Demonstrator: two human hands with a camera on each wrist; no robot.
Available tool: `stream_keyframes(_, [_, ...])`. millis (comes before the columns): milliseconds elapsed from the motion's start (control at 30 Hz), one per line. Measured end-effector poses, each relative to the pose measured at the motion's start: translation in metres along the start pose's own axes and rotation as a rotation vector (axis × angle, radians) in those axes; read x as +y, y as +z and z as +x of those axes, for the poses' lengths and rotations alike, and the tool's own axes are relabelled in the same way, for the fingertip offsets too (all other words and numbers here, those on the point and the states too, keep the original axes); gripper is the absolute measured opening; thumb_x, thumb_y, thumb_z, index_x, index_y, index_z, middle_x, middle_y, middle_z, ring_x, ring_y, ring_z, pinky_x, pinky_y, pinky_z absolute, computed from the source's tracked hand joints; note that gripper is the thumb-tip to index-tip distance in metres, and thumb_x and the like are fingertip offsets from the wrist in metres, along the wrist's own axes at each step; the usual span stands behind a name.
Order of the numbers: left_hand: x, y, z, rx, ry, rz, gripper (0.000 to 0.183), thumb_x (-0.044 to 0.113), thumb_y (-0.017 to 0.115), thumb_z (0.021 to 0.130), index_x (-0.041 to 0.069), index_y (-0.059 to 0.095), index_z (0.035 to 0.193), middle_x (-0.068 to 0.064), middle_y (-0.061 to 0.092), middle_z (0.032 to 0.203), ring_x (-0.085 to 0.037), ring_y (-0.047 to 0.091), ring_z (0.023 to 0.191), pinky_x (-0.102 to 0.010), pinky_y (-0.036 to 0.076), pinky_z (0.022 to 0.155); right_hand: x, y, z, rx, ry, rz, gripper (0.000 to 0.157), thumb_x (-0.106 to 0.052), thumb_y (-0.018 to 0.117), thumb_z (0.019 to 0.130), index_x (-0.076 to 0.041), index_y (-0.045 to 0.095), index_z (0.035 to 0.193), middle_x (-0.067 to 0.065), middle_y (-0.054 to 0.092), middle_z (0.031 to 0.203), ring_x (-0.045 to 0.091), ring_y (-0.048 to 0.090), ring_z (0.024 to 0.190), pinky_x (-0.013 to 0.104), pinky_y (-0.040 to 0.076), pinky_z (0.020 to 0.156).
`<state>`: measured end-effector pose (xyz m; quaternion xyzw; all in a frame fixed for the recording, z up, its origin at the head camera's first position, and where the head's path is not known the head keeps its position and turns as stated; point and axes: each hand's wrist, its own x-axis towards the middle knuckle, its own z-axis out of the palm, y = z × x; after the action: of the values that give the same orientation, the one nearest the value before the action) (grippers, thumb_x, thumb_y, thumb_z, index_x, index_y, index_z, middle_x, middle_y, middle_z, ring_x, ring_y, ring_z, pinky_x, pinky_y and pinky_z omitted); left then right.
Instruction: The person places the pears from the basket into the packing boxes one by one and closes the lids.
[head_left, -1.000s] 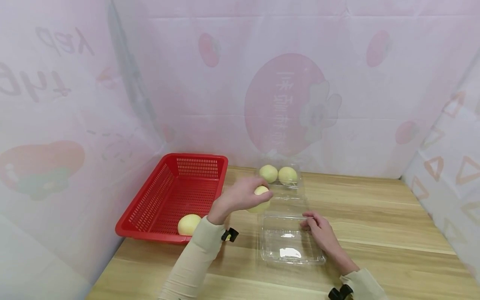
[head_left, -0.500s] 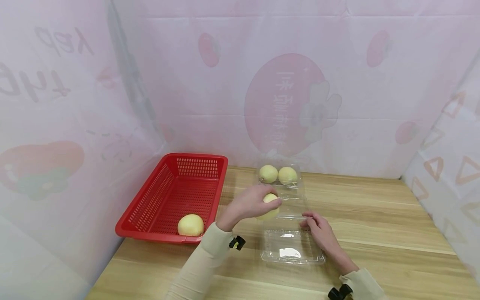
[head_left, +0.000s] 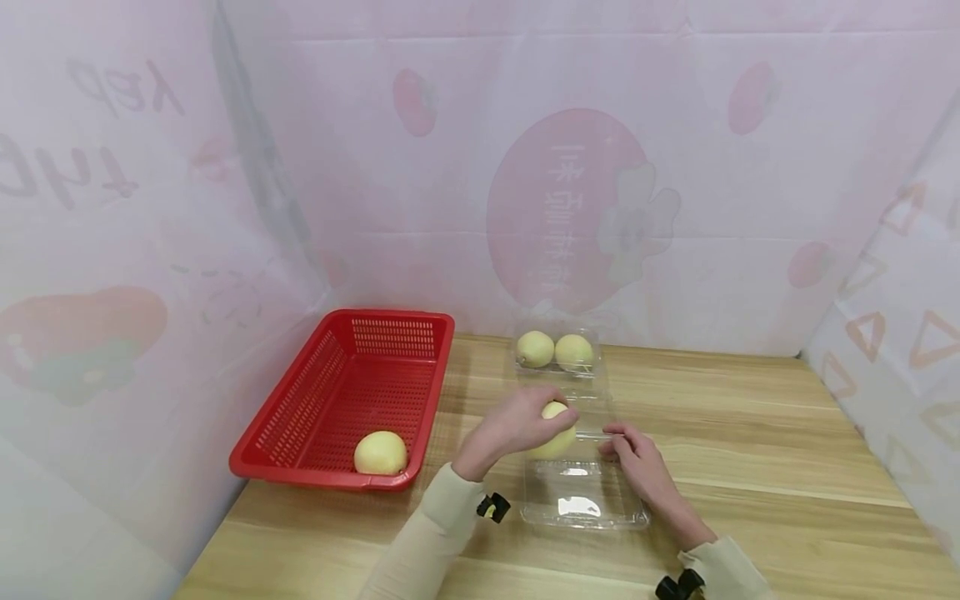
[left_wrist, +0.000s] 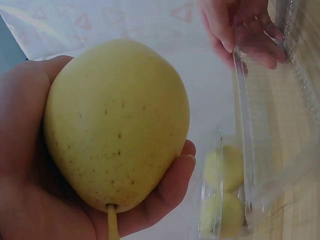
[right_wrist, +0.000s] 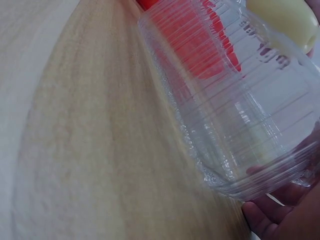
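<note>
The left hand [head_left: 517,425] grips a pear [head_left: 553,440] over the far-left part of the clear box [head_left: 585,523]'s near compartment; the right hand [head_left: 645,467] holds its right edge.

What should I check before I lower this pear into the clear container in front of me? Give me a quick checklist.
1. Hold on the held pear: ok, the left grip curls around it.
2. Space in the near clear container: ok, no pear lies in it.
3. Container steadied: ok, the right grip holds its right side.
4. Stem free of the fingers: ok, it sticks out past them.
5. Height of the held pear above the container: cannot tell from these views.
6. Red basket emptied: not ok, one pear lies in it.
</note>
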<state>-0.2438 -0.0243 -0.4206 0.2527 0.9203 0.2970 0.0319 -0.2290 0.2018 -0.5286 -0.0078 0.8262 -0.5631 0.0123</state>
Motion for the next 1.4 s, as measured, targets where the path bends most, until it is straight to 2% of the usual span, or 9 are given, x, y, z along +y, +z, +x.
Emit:
stream_keyframes(200, [0.004,0.011,0.001,-0.004,-0.008,-0.026,0.033,0.052,0.051,0.094,0.025,0.068,0.102,0.011,0.066,0.093,-0.004,0.059,0.081,-0.022,0.046,0.068,-0.019,-0.001,-0.009,-0.017,-0.001,0.023,0.03,-0.004,0.041,0.102,0.009,0.058,0.122,0.026,0.07,0.098,0.034,0.07,0.095,0.036,0.056,0.085])
stream_keyframes(333, [0.004,0.019,0.001,-0.004,-0.011,-0.044,0.03,0.051,0.051,0.094,0.025,0.066,0.098,0.011,0.064,0.088,-0.005,0.058,0.074,-0.022,0.045,0.063,-0.008,0.001,-0.004,-0.007,-0.003,0.022,0.03,-0.007,0.041,0.103,0.006,0.058,0.123,0.024,0.071,0.099,0.031,0.07,0.095,0.033,0.055,0.085])
stream_keyframes(600, [0.009,0.034,0.003,-0.006,-0.027,-0.06,0.033,0.052,0.051,0.094,0.024,0.069,0.1,0.011,0.065,0.089,-0.004,0.057,0.075,-0.021,0.044,0.064,0.002,0.003,-0.001,0.009,-0.039,0.014,0.03,-0.01,0.041,0.103,0.004,0.059,0.123,0.021,0.072,0.099,0.026,0.071,0.092,0.031,0.056,0.083])
stream_keyframes(767, [0.014,0.042,0.004,-0.024,-0.06,-0.044,0.039,0.055,0.049,0.095,0.023,0.069,0.105,0.009,0.065,0.087,-0.005,0.056,0.073,-0.021,0.043,0.061,0.002,0.003,0.0,0.001,-0.038,0.016,0.03,-0.009,0.041,0.103,0.004,0.058,0.124,0.019,0.073,0.099,0.014,0.07,0.085,0.028,0.055,0.083])
stream_keyframes(867, [0.016,0.048,0.004,-0.025,-0.076,-0.063,0.039,0.055,0.051,0.094,0.022,0.069,0.103,0.009,0.063,0.082,-0.006,0.054,0.069,-0.022,0.041,0.058,0.001,0.002,0.0,-0.008,-0.034,0.031,0.029,-0.008,0.041,0.103,0.005,0.058,0.123,0.018,0.071,0.102,0.006,0.066,0.081,0.026,0.055,0.08])
stream_keyframes(967, [0.017,0.052,0.004,-0.019,-0.085,-0.086,0.039,0.055,0.052,0.094,0.022,0.07,0.102,0.009,0.061,0.08,-0.006,0.053,0.068,-0.022,0.041,0.057,-0.013,0.001,-0.006,-0.016,-0.029,0.038,0.029,-0.005,0.041,0.102,0.008,0.059,0.12,0.02,0.069,0.107,0.002,0.064,0.081,0.027,0.056,0.08])
stream_keyframes(1100, [0.017,0.057,0.005,-0.024,-0.111,-0.112,0.041,0.057,0.051,0.094,0.023,0.07,0.104,0.01,0.062,0.084,-0.006,0.054,0.07,-0.023,0.042,0.059,-0.011,0.0,-0.005,0.007,-0.058,-0.022,0.028,-0.008,0.043,0.102,0.004,0.063,0.118,0.019,0.069,0.111,0.003,0.064,0.087,0.025,0.053,0.083])
stream_keyframes(1233, [0.018,0.062,0.006,-0.031,-0.138,-0.109,0.042,0.059,0.051,0.093,0.023,0.069,0.103,0.01,0.063,0.086,-0.006,0.054,0.071,-0.024,0.042,0.057,0.004,0.001,0.002,0.042,-0.081,-0.106,0.028,-0.014,0.045,0.103,-0.002,0.065,0.117,0.013,0.07,0.11,0.006,0.061,0.093,0.021,0.049,0.083])
stream_keyframes(1400, [0.018,0.068,0.007,-0.037,-0.157,-0.063,0.047,0.065,0.048,0.092,0.024,0.069,0.101,0.009,0.063,0.088,-0.007,0.054,0.072,-0.025,0.041,0.056,0.002,0.0,0.001,0.042,-0.084,-0.115,0.027,-0.014,0.047,0.102,-0.003,0.065,0.118,0.011,0.071,0.106,0.005,0.059,0.091,0.021,0.047,0.082])
